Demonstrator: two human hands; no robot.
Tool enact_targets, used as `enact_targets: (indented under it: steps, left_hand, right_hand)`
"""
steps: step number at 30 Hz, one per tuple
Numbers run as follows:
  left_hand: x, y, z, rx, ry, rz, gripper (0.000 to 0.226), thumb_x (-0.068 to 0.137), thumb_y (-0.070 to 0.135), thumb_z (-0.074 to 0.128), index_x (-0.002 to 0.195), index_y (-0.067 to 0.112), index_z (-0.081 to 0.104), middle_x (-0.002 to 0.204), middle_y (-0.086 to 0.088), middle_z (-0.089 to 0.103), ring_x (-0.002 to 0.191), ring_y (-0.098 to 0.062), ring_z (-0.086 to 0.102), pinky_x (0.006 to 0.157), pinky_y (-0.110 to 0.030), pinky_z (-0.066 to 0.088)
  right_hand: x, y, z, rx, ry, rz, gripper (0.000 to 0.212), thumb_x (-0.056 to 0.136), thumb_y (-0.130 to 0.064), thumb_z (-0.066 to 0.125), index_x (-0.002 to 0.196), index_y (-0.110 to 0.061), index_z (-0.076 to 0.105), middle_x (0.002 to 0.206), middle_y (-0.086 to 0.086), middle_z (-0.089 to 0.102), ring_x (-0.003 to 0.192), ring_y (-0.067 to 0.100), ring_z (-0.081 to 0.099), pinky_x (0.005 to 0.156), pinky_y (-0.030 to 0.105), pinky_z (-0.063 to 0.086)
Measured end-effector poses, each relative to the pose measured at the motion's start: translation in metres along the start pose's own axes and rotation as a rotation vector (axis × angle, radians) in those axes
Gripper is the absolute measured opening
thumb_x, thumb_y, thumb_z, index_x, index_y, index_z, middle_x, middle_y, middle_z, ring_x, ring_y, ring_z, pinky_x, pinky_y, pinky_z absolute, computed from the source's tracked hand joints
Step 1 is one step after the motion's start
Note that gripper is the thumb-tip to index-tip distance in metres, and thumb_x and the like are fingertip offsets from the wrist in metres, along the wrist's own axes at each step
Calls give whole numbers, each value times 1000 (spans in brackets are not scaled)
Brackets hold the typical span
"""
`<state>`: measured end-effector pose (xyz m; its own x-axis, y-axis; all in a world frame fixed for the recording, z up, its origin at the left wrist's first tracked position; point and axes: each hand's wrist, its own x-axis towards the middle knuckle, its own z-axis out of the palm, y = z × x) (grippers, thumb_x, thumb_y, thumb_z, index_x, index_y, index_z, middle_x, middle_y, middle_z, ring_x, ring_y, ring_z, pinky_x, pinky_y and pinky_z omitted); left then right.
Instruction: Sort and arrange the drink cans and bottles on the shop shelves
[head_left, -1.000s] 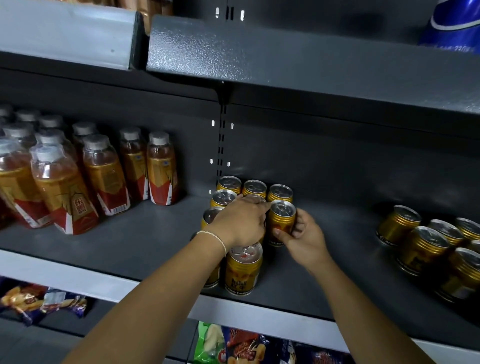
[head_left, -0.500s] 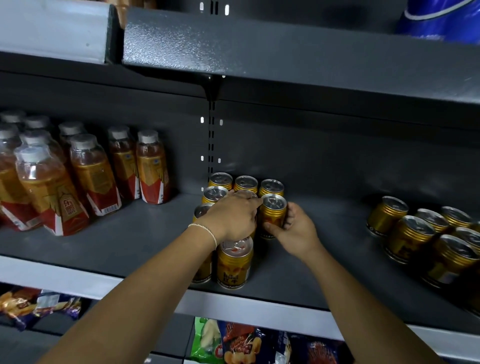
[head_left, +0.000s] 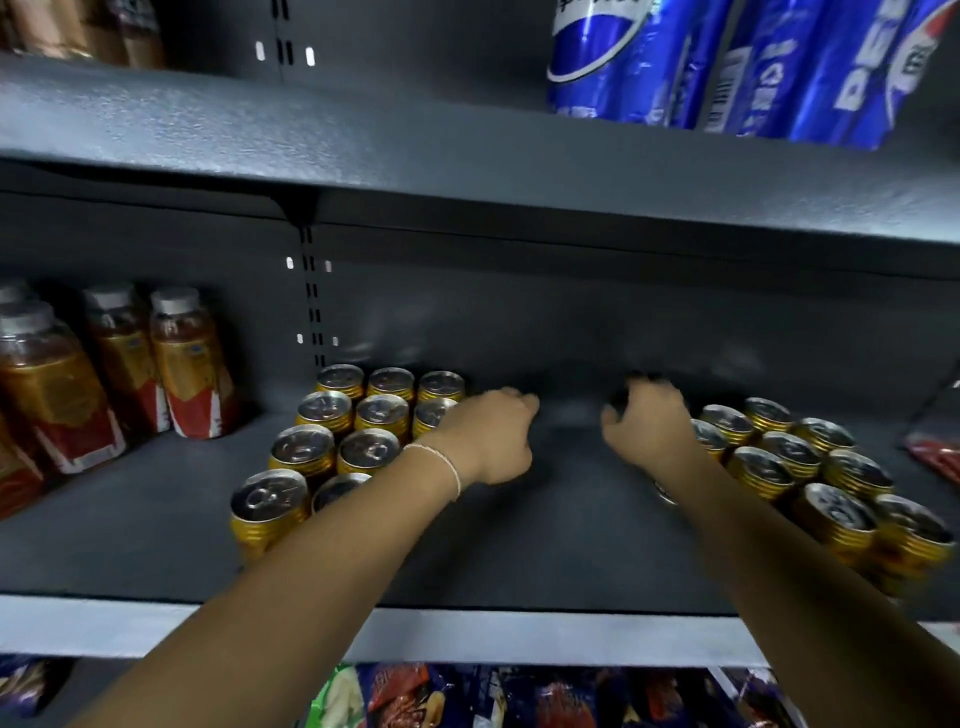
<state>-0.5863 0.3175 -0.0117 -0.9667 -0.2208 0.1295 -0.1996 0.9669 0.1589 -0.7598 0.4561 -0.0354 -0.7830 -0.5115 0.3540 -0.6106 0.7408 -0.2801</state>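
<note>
- Two bare hands apart over the bare middle of the dark grey metal shelf (head_left: 561, 545), between two groups of cans
- Left hand (head_left: 493, 436): fingers curled in, nothing seen in its grip, just beside the right edge of the left group; thin white bracelet (head_left: 441, 462) at the wrist
- Right hand (head_left: 649, 421): fingers bent downward and blurred, near the right group; whether it holds anything cannot be told
- Left group of gold drink cans with silver tops (head_left: 306, 449): upright, packed in rows from back wall to front edge
- Right group of the same gold cans (head_left: 789, 452): clustered close together, partly behind the right forearm
- Amber plastic bottles with red-and-gold labels and grey caps (head_left: 192, 364): far left, same shelf
- Blue cola bottles (head_left: 602, 52): shelf above
- Coloured snack packets (head_left: 415, 696): shelf below
</note>
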Motion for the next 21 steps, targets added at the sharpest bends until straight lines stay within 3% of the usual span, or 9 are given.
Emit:
enact_targets:
  steps: [3,7,21]
  left_hand:
    - [8,18,8,-33,7,13,26,87,14,49,112,7,54,122,-13,56,113,-34,55,92,-42,49]
    - [12,34,15,-59,51,5,8,84,12,50,91,13,48,112,-13,59,105,-35,57,85,-42,51]
    - [0,41,18,-43,144,-15,22,90,18,49,109,9,57,113,-12,60,104,-34,59,84,-41,52]
  right_hand:
    - [13,20,-14,-231,-50,45,42,92,-38,55,118,-5,59,116,20,60,107,40,57,90,41,49]
    - [26,33,-19,-305,-169,119,45,93,-46,51,121,-12,61,121,15,61,109,35,58,91,40,49]
    - [38,36,-8,-343,-251,207,50,99,-52,45,129,-14,57,137,18,52,130,40,41,103,44,37]
